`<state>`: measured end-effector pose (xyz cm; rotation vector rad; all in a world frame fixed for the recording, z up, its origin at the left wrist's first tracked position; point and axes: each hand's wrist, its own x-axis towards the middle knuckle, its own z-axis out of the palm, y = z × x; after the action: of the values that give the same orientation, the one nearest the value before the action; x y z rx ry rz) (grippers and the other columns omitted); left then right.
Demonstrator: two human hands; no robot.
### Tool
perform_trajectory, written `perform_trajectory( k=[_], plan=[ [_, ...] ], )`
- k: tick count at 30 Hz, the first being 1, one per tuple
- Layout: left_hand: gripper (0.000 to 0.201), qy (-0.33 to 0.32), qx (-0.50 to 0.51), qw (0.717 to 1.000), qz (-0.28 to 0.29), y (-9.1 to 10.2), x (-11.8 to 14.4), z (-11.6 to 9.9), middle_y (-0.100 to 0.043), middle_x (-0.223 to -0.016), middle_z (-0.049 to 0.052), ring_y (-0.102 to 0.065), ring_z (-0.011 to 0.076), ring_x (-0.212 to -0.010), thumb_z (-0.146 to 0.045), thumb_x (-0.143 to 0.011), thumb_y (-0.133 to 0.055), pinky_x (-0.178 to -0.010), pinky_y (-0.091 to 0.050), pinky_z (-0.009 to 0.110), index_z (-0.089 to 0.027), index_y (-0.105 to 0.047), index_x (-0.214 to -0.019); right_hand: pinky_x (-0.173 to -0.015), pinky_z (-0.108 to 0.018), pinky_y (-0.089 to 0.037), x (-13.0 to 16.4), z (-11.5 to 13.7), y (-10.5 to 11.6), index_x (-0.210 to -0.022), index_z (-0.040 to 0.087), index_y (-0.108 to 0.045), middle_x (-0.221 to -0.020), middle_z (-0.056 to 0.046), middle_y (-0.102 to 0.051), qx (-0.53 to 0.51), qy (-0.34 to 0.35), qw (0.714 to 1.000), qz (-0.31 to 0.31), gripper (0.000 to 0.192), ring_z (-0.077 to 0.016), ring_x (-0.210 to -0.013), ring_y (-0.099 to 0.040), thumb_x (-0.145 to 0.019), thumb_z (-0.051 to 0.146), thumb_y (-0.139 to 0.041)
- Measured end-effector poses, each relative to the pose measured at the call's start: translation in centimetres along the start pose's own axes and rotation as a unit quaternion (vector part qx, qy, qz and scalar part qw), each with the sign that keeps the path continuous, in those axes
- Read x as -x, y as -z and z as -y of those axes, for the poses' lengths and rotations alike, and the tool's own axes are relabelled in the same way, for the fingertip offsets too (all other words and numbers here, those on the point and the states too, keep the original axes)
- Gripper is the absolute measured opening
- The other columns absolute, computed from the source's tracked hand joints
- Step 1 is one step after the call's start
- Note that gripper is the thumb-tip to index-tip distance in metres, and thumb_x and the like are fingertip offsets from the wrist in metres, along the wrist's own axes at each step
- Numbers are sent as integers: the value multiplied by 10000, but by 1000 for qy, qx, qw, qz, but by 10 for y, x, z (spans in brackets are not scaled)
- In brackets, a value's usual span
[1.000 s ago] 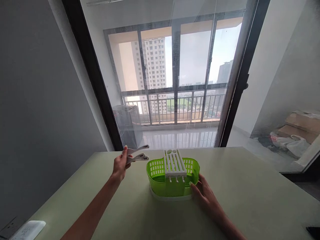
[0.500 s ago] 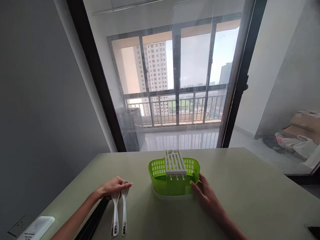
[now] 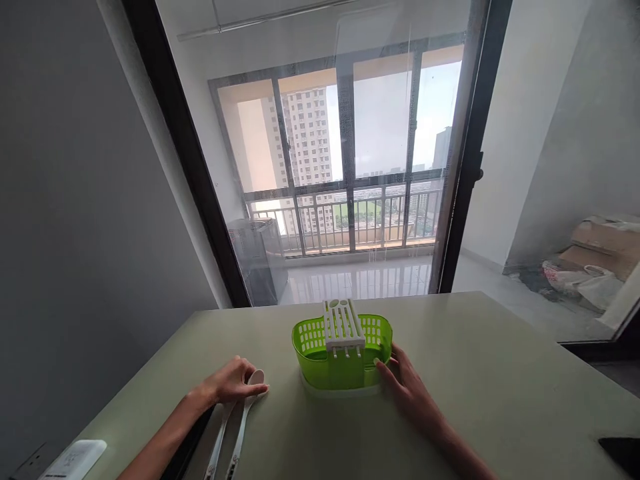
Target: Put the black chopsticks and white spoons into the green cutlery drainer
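Observation:
White long-handled spoons (image 3: pixel 241 427), at least two, are pinched near their bowls by my left hand (image 3: pixel 234 384). Their handles trail down and left past the lower frame edge, and part of the bowls is hidden under the fingers. Right of them, a bright green plastic caddy (image 3: pixel 345 375) with slotted upper walls stands upright on the pale table (image 3: pixel 475 380). Across its middle sits a white slatted rack (image 3: pixel 344 327) with small hooks on the front. My right hand (image 3: pixel 404 381) is closed around the caddy's right end, thumb in front and fingers behind.
Beneath my left forearm lies a long black object (image 3: pixel 187 437). A white device (image 3: pixel 75 459) is at the lower left, and a dark item (image 3: pixel 620 455) at the right edge. Behind the table stands a framed glass door (image 3: pixel 320 200); cardboard and bags (image 3: pixel 595 267) lie at right.
The spoons have swung from nearly vertical to slanted, handles now lower left. My left hand has shifted slightly right. The view has turned a little; my right hand stays on the caddy.

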<state>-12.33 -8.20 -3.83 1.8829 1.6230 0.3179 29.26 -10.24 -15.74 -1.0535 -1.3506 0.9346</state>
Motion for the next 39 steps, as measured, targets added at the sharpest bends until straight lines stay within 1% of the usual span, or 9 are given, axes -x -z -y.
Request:
perform_trajectory(
  k=[5, 9, 16, 21, 25, 29, 33, 36, 39],
  plan=[
    [538, -77, -184, 979, -52, -7, 5, 4, -496, -541, -18, -402, 140, -530, -678, -807, -584, -540, -205, 273, -220, -469, -550, -1040, -512, -550, 1, 4, -1, -1520, 268, -435, -1492, -118, -578, -16, -3, 1000, 17, 661, -339, -1328, -581, -959, 580, -588],
    [471, -67, -257, 961, -78, -12, 10, 7, -620, -638, 8, -541, 176, -595, -640, -873, -518, -573, -265, 273, -227, -526, -648, -1042, -507, -554, -1, 0, -1, -1533, 252, -414, -1507, -120, -563, -22, -6, 999, 27, 696, -336, -1349, -565, -954, 599, -583],
    [395, -81, -366, 922, -97, -15, 18, 6, -665, -827, 26, -633, 214, -707, -560, -962, -406, -603, -353, 289, -230, -549, -799, -1052, -505, -549, -1, -3, 0, -1545, 271, -396, -1531, -120, -532, -31, -2, 999, 32, 680, -331, -1376, -537, -966, 579, -575],
    [353, -104, -397, 905, -110, -15, 22, 3, -691, -1007, 58, -679, 228, -748, -517, -975, -410, -620, -422, 307, -225, -608, -959, -1050, -487, -552, -1, -5, -1, -1533, 258, -420, -1511, -123, -555, -4, 5, 1000, 22, 681, -325, -1354, -561, -958, 591, -570],
    [359, -125, -395, 903, -110, -9, 26, 2, -704, -1020, 55, -688, 224, -731, -531, -969, -442, -611, -452, 313, -234, -638, -1015, -1040, -488, -556, -3, -9, -1, -1515, 251, -442, -1489, -125, -576, 7, 15, 1000, 14, 666, -322, -1322, -589, -956, 588, -571],
    [423, -183, -369, 892, -188, -2, 24, -4, -716, -1117, 83, -703, 282, -963, -594, -927, -539, -793, -522, 374, -244, -661, -1130, -1062, -503, -537, -4, -13, -1, -1508, 252, -435, -1508, -126, -555, -6, 22, 999, 24, 639, -321, -1360, -555, -966, 561, -573],
    [467, -245, -345, 852, -309, -6, 15, -35, -669, -1282, 126, -622, 324, -1181, -539, -943, -588, -997, -478, 476, -233, -581, -1296, -1055, -509, -540, -4, -13, -1, -1503, 263, -448, -1495, -121, -567, -4, 29, 999, 17, 631, -323, -1344, -567, -961, 557, -586],
    [433, -280, -299, 833, -373, -19, 8, -82, -634, -1332, 136, -586, 305, -1239, -407, -995, -559, -1029, -471, 477, -224, -483, -1379, -1008, -486, -572, -3, -10, -1, -1504, 262, -470, -1459, -119, -600, 15, 28, 999, 4, 668, -326, -1290, -608, -946, 615, -571],
    [438, -318, -251, 825, -393, -39, 1, -134, -590, -1412, 136, -504, 307, -1365, -367, -1002, -552, -1106, -437, 504, -230, -451, -1406, -940, -460, -603, -2, -8, -1, -1506, 249, -491, -1399, -129, -644, 41, 20, 999, -5, 729, -332, -1212, -653, -928, 690, -534]
  ],
)
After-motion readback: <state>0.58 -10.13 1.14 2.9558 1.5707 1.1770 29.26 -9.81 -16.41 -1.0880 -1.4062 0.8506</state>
